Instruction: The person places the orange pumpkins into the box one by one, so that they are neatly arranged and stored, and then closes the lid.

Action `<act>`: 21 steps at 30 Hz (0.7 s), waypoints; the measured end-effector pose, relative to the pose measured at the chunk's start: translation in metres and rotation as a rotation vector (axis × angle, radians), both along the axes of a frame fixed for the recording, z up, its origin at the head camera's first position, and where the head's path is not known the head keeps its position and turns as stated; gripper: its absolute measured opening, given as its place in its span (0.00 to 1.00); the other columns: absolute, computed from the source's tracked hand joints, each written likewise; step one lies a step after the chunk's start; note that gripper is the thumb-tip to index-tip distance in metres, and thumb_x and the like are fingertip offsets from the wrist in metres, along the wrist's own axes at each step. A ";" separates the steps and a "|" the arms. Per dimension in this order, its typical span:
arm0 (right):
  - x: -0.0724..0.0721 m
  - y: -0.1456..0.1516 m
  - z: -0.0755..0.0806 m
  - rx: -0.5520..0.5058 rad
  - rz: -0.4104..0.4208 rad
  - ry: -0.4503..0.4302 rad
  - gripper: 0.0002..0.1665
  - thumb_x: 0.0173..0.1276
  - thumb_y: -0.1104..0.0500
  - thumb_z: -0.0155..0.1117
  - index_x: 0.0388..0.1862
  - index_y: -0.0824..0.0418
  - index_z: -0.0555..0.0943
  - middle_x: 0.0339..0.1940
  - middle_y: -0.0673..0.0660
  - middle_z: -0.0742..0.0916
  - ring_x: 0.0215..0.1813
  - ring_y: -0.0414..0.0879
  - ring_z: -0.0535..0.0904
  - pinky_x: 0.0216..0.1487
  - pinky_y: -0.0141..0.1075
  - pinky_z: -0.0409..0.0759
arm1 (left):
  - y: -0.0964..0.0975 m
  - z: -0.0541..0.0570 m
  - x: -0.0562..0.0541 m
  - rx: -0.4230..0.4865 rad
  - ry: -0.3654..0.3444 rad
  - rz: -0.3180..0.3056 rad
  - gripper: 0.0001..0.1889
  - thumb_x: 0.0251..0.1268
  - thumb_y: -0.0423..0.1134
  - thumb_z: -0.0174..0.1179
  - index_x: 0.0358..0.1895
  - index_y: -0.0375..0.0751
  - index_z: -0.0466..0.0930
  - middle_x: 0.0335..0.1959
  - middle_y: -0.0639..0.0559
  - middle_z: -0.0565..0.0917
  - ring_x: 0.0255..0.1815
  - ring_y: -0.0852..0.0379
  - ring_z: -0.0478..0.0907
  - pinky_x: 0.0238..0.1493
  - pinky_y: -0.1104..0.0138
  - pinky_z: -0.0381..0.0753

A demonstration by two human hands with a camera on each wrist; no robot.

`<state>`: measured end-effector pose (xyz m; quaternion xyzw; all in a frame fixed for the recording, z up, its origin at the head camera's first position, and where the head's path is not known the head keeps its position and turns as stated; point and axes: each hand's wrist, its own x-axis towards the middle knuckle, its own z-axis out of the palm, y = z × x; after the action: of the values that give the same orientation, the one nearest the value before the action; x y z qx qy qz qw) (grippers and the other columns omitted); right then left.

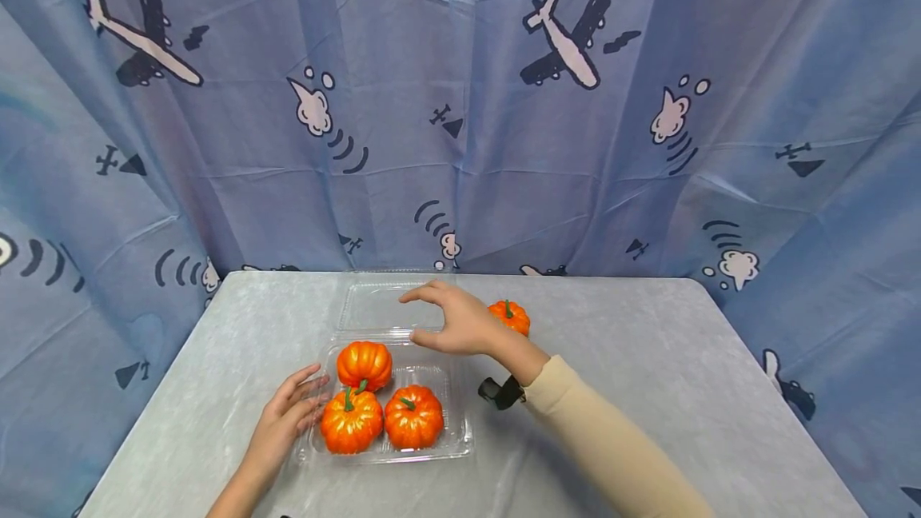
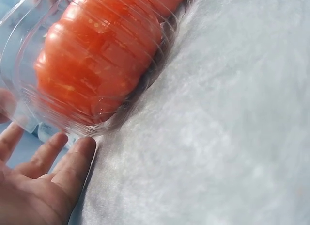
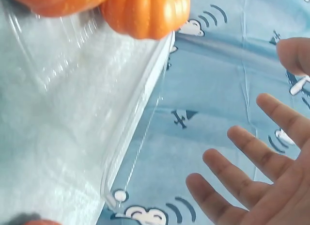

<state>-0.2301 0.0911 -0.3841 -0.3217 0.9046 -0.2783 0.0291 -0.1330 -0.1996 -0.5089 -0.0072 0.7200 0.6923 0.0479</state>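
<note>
The right hand (image 1: 460,324), fingers parted and gripping nothing, hovers at lower centre over the open lid (image 1: 370,308). The left hand (image 1: 279,420), lower left, lies loose beside the clear clamshell container (image 1: 460,449), also holding nothing; contact is unclear. Inside sit three orange pumpkins (image 1: 413,418). A fourth pumpkin (image 1: 508,315), right of centre, is partly hidden by the right hand; a backward sweep could roll it. Pressing the container's left wall might shift its crowded load.

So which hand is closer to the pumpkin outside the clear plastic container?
Right. The right hand is just left of that pumpkin, partly overlapping it in the head view; the left hand is farther, beside the left wall of the clear plastic container.
</note>
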 end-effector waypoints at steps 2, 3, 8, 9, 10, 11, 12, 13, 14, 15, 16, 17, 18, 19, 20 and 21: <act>-0.001 0.006 0.001 -0.029 -0.015 -0.002 0.28 0.59 0.48 0.66 0.61 0.44 0.76 0.63 0.51 0.78 0.64 0.50 0.74 0.61 0.48 0.75 | 0.000 0.000 0.000 0.003 -0.007 -0.005 0.25 0.73 0.32 0.46 0.71 0.38 0.59 0.67 0.29 0.66 0.51 0.66 0.79 0.48 0.73 0.81; -0.001 0.009 0.001 -0.041 -0.025 -0.003 0.28 0.59 0.48 0.66 0.61 0.43 0.76 0.64 0.50 0.78 0.64 0.50 0.74 0.62 0.49 0.75 | 0.001 0.001 0.000 0.004 -0.010 -0.006 0.25 0.73 0.32 0.46 0.71 0.38 0.59 0.68 0.29 0.66 0.52 0.66 0.79 0.48 0.73 0.81; -0.004 0.025 0.001 -0.086 -0.070 -0.002 0.28 0.59 0.48 0.67 0.61 0.41 0.76 0.62 0.48 0.78 0.62 0.50 0.75 0.60 0.48 0.75 | 0.001 0.001 0.001 0.002 -0.022 -0.001 0.25 0.73 0.32 0.46 0.71 0.39 0.59 0.68 0.29 0.66 0.52 0.66 0.79 0.49 0.74 0.80; -0.004 0.028 0.001 -0.089 -0.076 0.004 0.29 0.59 0.48 0.67 0.61 0.41 0.76 0.62 0.48 0.78 0.61 0.49 0.75 0.60 0.48 0.75 | 0.001 0.001 0.001 0.002 -0.022 0.000 0.25 0.73 0.31 0.45 0.71 0.39 0.59 0.68 0.29 0.66 0.52 0.66 0.79 0.49 0.74 0.80; -0.005 0.031 0.001 -0.094 -0.082 0.006 0.29 0.59 0.48 0.67 0.61 0.42 0.76 0.62 0.49 0.78 0.60 0.50 0.75 0.59 0.49 0.75 | 0.001 0.001 0.001 0.001 -0.022 0.002 0.25 0.72 0.31 0.45 0.71 0.39 0.59 0.68 0.29 0.66 0.52 0.67 0.79 0.49 0.74 0.80; -0.005 0.034 0.001 -0.097 -0.088 0.009 0.29 0.59 0.48 0.67 0.61 0.42 0.76 0.62 0.49 0.78 0.60 0.50 0.75 0.59 0.50 0.76 | 0.001 0.001 0.001 0.002 -0.020 0.003 0.25 0.72 0.31 0.45 0.71 0.38 0.59 0.67 0.29 0.66 0.52 0.67 0.79 0.49 0.75 0.80; -0.006 0.038 0.001 -0.098 -0.097 0.010 0.29 0.59 0.48 0.67 0.61 0.42 0.76 0.61 0.50 0.78 0.60 0.51 0.75 0.59 0.50 0.76 | 0.001 0.001 0.001 0.002 -0.018 0.003 0.25 0.72 0.30 0.45 0.71 0.38 0.59 0.67 0.28 0.66 0.52 0.67 0.79 0.49 0.75 0.80; -0.006 0.041 0.002 -0.100 -0.106 0.010 0.29 0.59 0.49 0.67 0.61 0.43 0.76 0.61 0.50 0.78 0.60 0.52 0.75 0.59 0.50 0.76 | 0.001 0.001 0.001 0.003 -0.016 0.003 0.25 0.72 0.30 0.45 0.71 0.38 0.58 0.67 0.28 0.66 0.52 0.67 0.79 0.49 0.75 0.80; -0.007 0.044 0.002 -0.100 -0.115 0.010 0.29 0.59 0.49 0.67 0.62 0.43 0.76 0.61 0.50 0.78 0.60 0.52 0.75 0.59 0.51 0.75 | 0.001 0.001 0.001 0.004 -0.014 0.003 0.25 0.72 0.30 0.45 0.71 0.37 0.58 0.67 0.28 0.66 0.52 0.66 0.79 0.49 0.75 0.80; -0.008 0.047 0.002 -0.101 -0.124 0.010 0.29 0.59 0.49 0.67 0.62 0.43 0.76 0.61 0.51 0.78 0.60 0.53 0.75 0.57 0.50 0.77 | 0.001 0.001 0.001 0.004 -0.014 0.002 0.25 0.72 0.30 0.45 0.71 0.37 0.58 0.67 0.28 0.66 0.52 0.66 0.79 0.49 0.75 0.80; -0.009 0.050 0.003 -0.103 -0.134 0.008 0.29 0.60 0.49 0.67 0.62 0.44 0.76 0.61 0.51 0.79 0.60 0.53 0.75 0.56 0.50 0.77 | 0.001 0.001 0.001 0.004 -0.013 0.001 0.25 0.72 0.30 0.44 0.71 0.37 0.58 0.67 0.28 0.66 0.52 0.66 0.79 0.49 0.75 0.80; -0.009 0.053 0.003 -0.101 -0.145 0.009 0.28 0.60 0.49 0.67 0.62 0.44 0.76 0.61 0.51 0.79 0.60 0.53 0.75 0.56 0.50 0.77 | 0.001 0.001 0.001 0.004 -0.012 -0.001 0.25 0.72 0.30 0.44 0.71 0.37 0.58 0.67 0.28 0.66 0.52 0.66 0.79 0.49 0.75 0.80; -0.010 0.056 0.003 -0.105 -0.152 0.013 0.28 0.60 0.50 0.67 0.61 0.45 0.77 0.61 0.53 0.79 0.59 0.55 0.75 0.55 0.50 0.77 | 0.001 0.001 0.001 0.004 -0.014 0.000 0.25 0.72 0.30 0.44 0.71 0.38 0.58 0.67 0.28 0.66 0.52 0.66 0.79 0.49 0.75 0.80; -0.011 0.059 0.004 -0.110 -0.162 0.013 0.28 0.61 0.50 0.67 0.61 0.46 0.77 0.61 0.54 0.79 0.59 0.55 0.74 0.54 0.50 0.78 | 0.001 0.001 0.001 0.005 -0.015 -0.001 0.25 0.72 0.30 0.44 0.71 0.38 0.58 0.67 0.28 0.66 0.52 0.66 0.79 0.49 0.75 0.80; -0.012 0.062 0.004 -0.114 -0.171 0.009 0.27 0.61 0.50 0.67 0.61 0.46 0.77 0.61 0.54 0.79 0.59 0.56 0.74 0.53 0.51 0.78 | 0.001 0.001 0.001 0.004 -0.017 -0.002 0.25 0.72 0.30 0.44 0.71 0.38 0.58 0.67 0.28 0.66 0.52 0.66 0.79 0.49 0.75 0.80; -0.013 0.066 0.004 -0.117 -0.182 0.008 0.27 0.61 0.51 0.67 0.61 0.47 0.77 0.61 0.55 0.79 0.59 0.57 0.74 0.52 0.51 0.78 | 0.001 0.002 0.000 0.005 -0.018 -0.002 0.25 0.72 0.30 0.44 0.71 0.38 0.58 0.67 0.28 0.66 0.52 0.66 0.79 0.49 0.75 0.80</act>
<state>-0.2427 0.1570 -0.3800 -0.2402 0.9124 -0.3309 -0.0189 -0.1325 -0.1985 -0.5072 -0.0125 0.7178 0.6940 0.0549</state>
